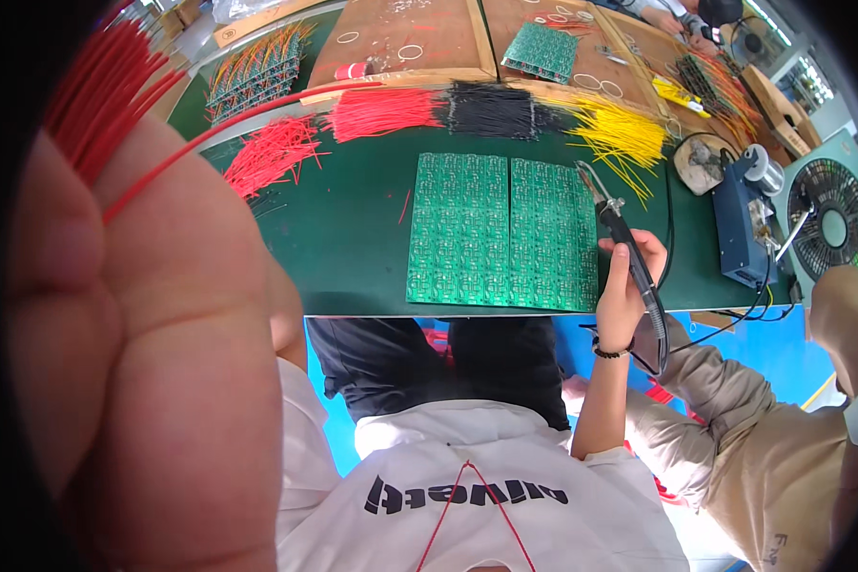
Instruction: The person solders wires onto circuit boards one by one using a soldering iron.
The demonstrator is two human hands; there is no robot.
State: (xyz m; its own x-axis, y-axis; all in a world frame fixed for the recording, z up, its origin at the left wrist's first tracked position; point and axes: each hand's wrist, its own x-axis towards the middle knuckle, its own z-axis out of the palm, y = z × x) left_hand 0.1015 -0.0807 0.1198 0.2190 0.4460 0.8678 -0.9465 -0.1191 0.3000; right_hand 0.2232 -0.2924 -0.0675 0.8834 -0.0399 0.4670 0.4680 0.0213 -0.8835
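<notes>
Very close on the left, my left hand is raised, fingers closed round a bundle of thin red wires. One red wire sticks out of it, long and slanting toward the upper right. My right hand grips a black-handled soldering iron at the right edge of the boards. Its metal tip points up and to the left, over the right panel's upper corner. Two green circuit board panels lie side by side on the green table.
Piles of red wires, black wires and yellow wires line the far side. Wired boards stand far left. A blue soldering station, a solder spool and a fan stand right. Another person sits close by there.
</notes>
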